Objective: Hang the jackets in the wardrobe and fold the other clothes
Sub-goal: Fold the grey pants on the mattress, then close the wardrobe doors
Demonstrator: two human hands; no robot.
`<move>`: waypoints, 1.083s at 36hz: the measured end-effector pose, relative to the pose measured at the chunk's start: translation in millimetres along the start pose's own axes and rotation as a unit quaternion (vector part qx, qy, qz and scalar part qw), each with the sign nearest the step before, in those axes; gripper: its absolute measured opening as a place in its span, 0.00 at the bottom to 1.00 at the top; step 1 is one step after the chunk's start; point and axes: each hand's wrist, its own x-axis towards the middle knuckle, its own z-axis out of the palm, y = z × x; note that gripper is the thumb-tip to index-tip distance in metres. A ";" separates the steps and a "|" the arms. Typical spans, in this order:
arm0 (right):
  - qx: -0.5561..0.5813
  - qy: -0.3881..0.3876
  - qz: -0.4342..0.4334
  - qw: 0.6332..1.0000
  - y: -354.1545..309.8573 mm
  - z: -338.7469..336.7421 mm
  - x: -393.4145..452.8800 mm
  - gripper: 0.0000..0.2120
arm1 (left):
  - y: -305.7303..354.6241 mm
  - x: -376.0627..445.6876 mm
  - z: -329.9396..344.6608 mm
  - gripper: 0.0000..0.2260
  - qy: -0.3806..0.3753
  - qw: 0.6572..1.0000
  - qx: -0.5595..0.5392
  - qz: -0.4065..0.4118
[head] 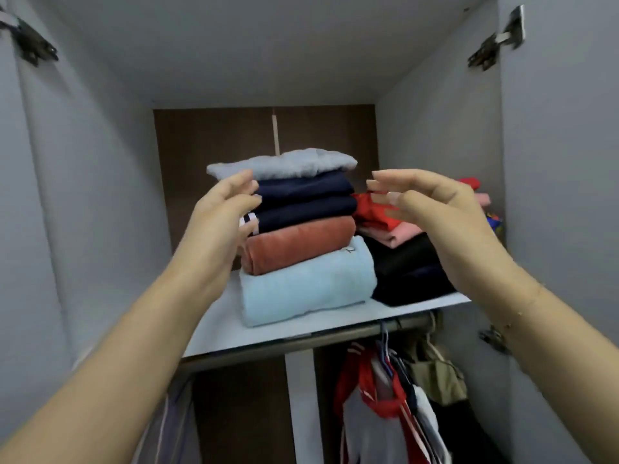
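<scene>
A home, seen from inside a bedroom wardrobe [552, 195]: grey panels, door hinges [499, 38], a shelf [214, 333] stacked with folded clothes [298, 229], and jackets [385, 396] (on hangers) along a rail [301, 343] below.

I see dark metal door hinges [31, 45] at ten o'clock and a matching hinge [499, 38] at two o'clock.
</scene>
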 end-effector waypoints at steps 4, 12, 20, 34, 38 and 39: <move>0.013 0.014 0.030 0.999 -23.3 -21.7 -56.7 0.17 | 3.6 -59.2 28.1 0.16 -0.073 0.993 -0.079 -0.037; -0.040 0.102 0.033 0.993 -73.5 -94.2 -148.5 0.17 | 4.2 -148.4 108.3 0.16 -0.153 0.973 -0.158 -0.068; -0.123 0.185 -0.011 0.975 -131.1 -188.4 -210.0 0.14 | 17.2 -214.3 202.9 0.15 -0.199 0.955 -0.206 -0.079; -0.132 0.157 0.127 0.971 -84.7 -320.2 -240.9 0.23 | 19.6 -290.4 305.1 0.16 -0.148 0.951 -0.234 -0.137; -0.058 0.135 0.127 0.981 -55.7 -317.3 -238.4 0.23 | 18.1 -298.1 296.9 0.16 -0.104 0.960 -0.218 -0.139; -0.039 0.150 0.119 0.981 -50.5 -316.1 -238.6 0.21 | 17.4 -300.1 293.6 0.16 -0.095 0.963 -0.210 -0.141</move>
